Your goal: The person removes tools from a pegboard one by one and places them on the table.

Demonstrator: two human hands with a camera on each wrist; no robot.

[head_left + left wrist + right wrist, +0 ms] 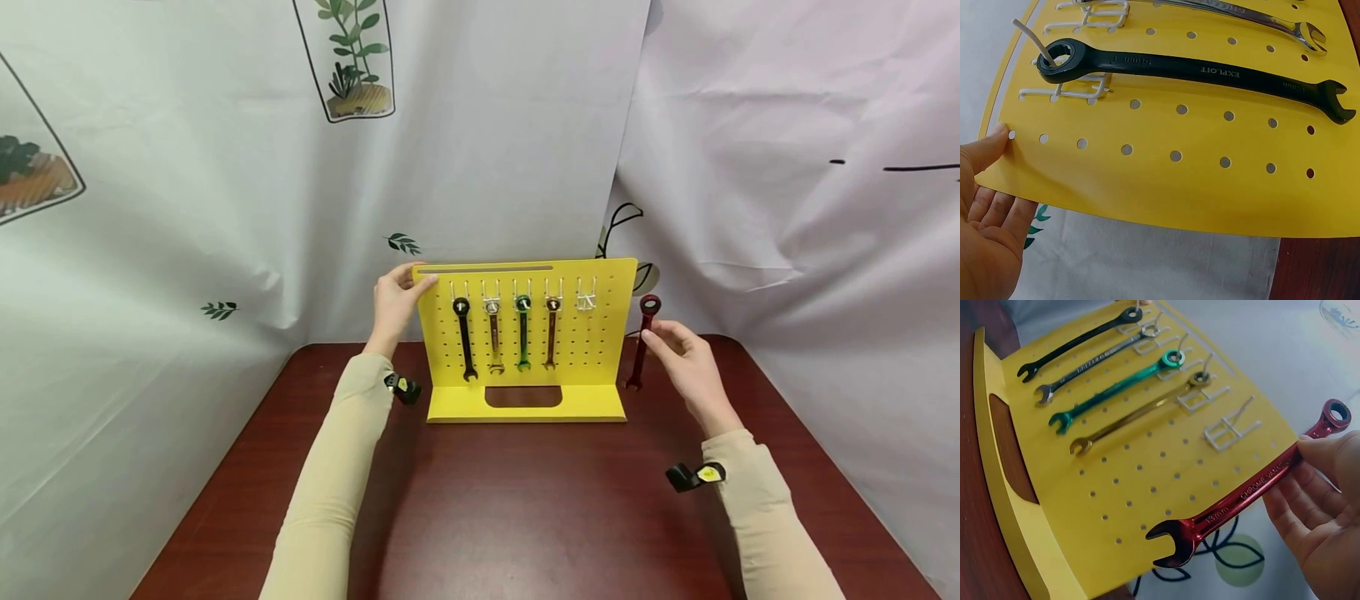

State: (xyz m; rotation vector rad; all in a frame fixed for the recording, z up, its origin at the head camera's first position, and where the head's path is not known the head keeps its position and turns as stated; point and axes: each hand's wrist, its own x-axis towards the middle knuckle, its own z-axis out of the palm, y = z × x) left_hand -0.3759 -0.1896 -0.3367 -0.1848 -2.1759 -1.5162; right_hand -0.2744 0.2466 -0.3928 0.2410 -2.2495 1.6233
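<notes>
A yellow pegboard stand (600,350) stands upright at the back of the table. My left hand (395,308) pinches its upper left corner, thumb in front and fingers behind. Between the thumb and fingers of my right hand (692,367) is a red combination wrench (1241,494), ring end up, just off the board's right edge. On white hooks hang a black wrench (1197,72), a silver wrench (1094,365), a green wrench (1119,387) and a gold wrench (1141,415), each by its ring end. The rightmost hook (1230,430) holds nothing.
The stand's base has a cut-out slot (522,397) and a raised front lip. Beneath it is a dark red-brown table (525,508). White cloth (510,167) with printed plants hangs behind and at both sides. Black cameras are strapped on both wrists.
</notes>
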